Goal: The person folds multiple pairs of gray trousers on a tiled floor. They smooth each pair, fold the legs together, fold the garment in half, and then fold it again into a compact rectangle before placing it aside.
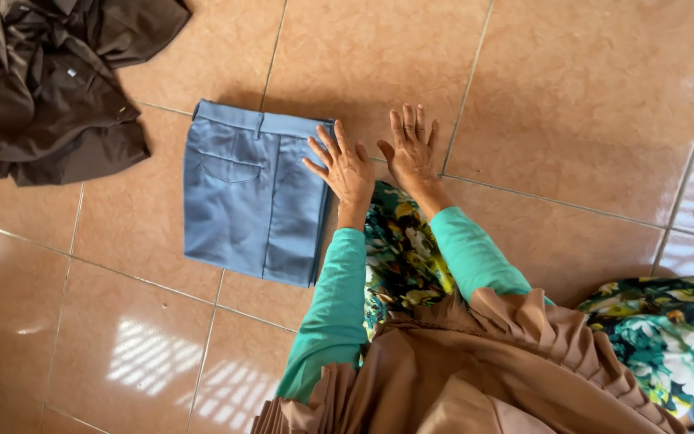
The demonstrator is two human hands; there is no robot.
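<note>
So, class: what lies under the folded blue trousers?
The folded blue trousers lie flat on the tan tiled floor. The left hand touches their right edge. Anything beneath them is covered.

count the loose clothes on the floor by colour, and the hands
blue folded trousers: 1
dark brown crumpled garment: 1
hands: 2, left hand on the trousers' edge, right hand flat on the tiled floor
total: 4

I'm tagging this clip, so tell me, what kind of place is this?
Probably a room in a home, with laundry being folded on the floor: glossy orange floor tiles, folded blue trousers under the left hand, and a crumpled brown garment nearby.
</note>
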